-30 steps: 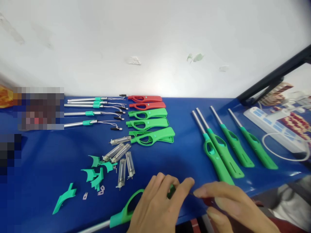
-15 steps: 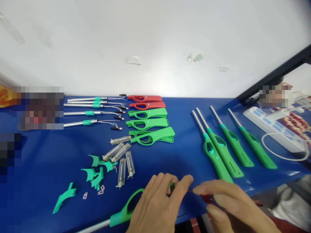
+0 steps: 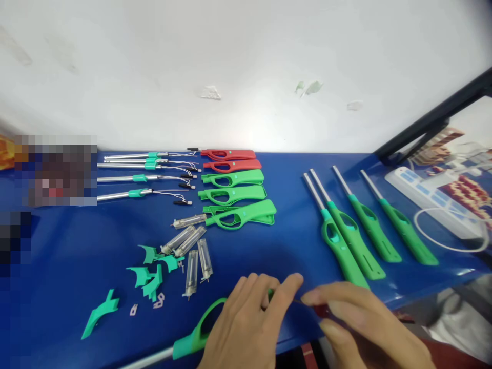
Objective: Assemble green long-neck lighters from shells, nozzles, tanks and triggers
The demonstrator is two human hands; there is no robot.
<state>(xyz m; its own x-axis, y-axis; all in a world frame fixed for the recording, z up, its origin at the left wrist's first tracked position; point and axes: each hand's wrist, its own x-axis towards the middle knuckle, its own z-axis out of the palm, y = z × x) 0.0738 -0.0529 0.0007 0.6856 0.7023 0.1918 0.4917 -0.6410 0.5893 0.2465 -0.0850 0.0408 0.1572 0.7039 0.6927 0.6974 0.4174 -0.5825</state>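
At the table's front edge lies a green lighter [image 3: 197,338] with a metal tube. My left hand [image 3: 249,323] is closed over its handle, covering most of it. Just to the right, my right hand [image 3: 357,318] has its thumb and fingers curled around a small dark red item [image 3: 321,310], largely hidden. A thin piece shows between the two hands, too small to make out. Left of my hands are clear fuel tanks [image 3: 191,274], teal triggers [image 3: 100,311] and small pale clips [image 3: 133,310].
Metal tubes with wires [image 3: 126,179] lie at the back left, beside red casings [image 3: 234,165] and green casings [image 3: 242,193]. Several green lighters [image 3: 355,241] lie at the right, near a white power strip [image 3: 434,200]. A white wall [image 3: 249,61] stands behind.
My right hand has shifted slightly left and up, closer to my left hand. My left hand keeps its hold on the green lighter.
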